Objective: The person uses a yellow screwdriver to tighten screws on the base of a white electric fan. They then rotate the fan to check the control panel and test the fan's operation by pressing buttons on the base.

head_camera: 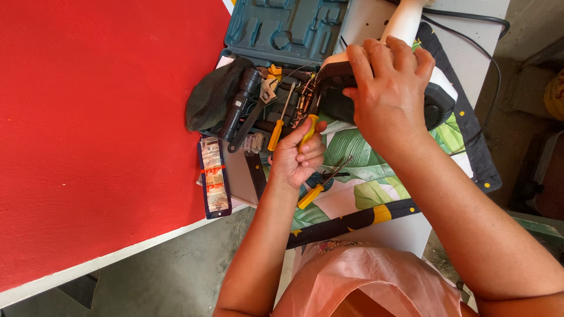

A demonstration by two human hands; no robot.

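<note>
From the head view I see my left hand (296,157) closed in a tight grip round a yellow-handled screwdriver (308,132), its tip buried in the dark appliance (382,97) lying on the leaf-print cloth (352,155). My right hand (385,88) is clamped over the appliance's top, steadying it. I judge this to be screw work at its near end; next calls for keeping the tip seated. An open tool case (282,29) sits just beyond, a second screwdriver (320,185) below my left hand.

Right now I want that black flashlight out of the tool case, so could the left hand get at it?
Probably yes. The flashlight lies on top of the other tools with nothing over it, close to the left hand. That hand is full, though, gripping a yellow-handled screwdriver.
</note>
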